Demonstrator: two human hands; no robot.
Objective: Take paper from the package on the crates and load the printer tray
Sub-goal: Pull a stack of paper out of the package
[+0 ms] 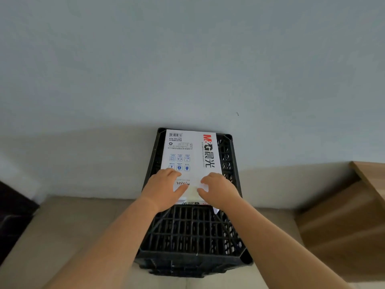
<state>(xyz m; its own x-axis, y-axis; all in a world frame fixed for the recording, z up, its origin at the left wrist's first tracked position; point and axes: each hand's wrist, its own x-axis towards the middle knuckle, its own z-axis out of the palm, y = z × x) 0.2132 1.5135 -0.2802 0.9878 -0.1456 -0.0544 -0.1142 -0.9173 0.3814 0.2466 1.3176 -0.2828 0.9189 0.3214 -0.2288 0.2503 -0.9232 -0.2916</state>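
Two hands: both of mine lie on the near end of the paper package, bare forearms reaching in from the near edge.
Dark object (12,215): sits at the far left edge, too dim to make out.
Floor (62,236): beige, running under everything up to a pale blue-grey wall (187,59).
Left hand (164,188): palm down on the package's near left corner, fingers spread flat and pointing toward the wall, thumb angled in; it presses, clasping nothing.
Paper package (188,155): white wrapper with red and black print, lying flat on top of the crates, its far end toward the wall.
Crates (193,230): black lattice plastic, stacked, standing against the wall.
Right hand (218,189): at the package's near right corner, fingers curled over a loose flap (203,187) of wrapper; whether they pinch it I cannot tell.
Wooden furniture (343,215): light brown, at the far right.
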